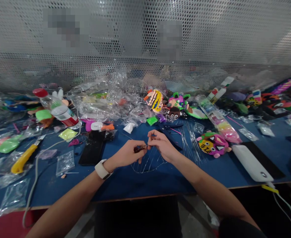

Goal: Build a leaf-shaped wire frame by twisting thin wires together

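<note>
Two bare hands meet over a blue bench [125, 190]. The left hand [130, 152] pinches a small dark brown piece [137, 149] between thumb and fingers. The right hand [163, 145] has its thumb and fingertips drawn narrow beside the left fingertips; whether they grip anything is too small to tell. Just below both hands is a thin wire frame [149, 171], a shallow curve with fine strands rising towards the fingers; its contact with the bench is unclear. Good handling here likely means a steady left pinch, small right fingertip movements close to the join, and light pressure, since such thin wire could bend or spring. Loose wires [192, 143] lie near the right forearm, so keeping that arm clear should avoid snagging.
</note>
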The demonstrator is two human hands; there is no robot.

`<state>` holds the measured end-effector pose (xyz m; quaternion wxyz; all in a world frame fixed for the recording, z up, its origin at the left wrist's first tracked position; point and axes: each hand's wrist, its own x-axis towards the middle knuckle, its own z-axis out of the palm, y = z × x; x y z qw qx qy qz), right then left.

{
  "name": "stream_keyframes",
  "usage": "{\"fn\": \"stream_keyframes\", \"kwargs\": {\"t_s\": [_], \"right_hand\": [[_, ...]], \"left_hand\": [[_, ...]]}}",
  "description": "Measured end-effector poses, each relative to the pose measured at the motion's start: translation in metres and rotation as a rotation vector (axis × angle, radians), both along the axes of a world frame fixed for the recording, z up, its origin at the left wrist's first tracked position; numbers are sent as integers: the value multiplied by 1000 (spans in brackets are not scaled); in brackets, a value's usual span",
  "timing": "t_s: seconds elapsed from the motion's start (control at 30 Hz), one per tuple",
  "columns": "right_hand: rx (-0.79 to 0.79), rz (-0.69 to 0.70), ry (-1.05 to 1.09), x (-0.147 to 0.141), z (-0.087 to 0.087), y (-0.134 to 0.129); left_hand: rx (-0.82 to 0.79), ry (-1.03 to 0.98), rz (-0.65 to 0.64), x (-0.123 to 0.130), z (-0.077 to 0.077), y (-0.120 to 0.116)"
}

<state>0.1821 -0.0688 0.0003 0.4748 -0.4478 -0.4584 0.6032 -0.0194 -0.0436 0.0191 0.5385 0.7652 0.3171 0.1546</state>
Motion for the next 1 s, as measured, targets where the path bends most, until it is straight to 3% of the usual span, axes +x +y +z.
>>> {"fn": "stream_keyframes", "kwargs": {"t_s": [0.1,0.17,0.43,0.7,0.8,1.0], "right_hand": [[-91,51,64,3,1,2],[-47,81,29,6,3,2],[652,-121,-642,7,5,-7],[1018,-238,-937,9,-7,-6],[1028,-204,-946,10,-7,-5],[777,-105,-785,10,-7,-5]], "left_hand": [[-3,-22,-15,0,2,-1],[-24,-27,-3,0,3,-1],[-73,-90,138,-1,-5,6],[-77,-116,127,0,-4,5],[-80,-109,136,1,-2,3],[-43,-95,139,1,-3,2]]}}
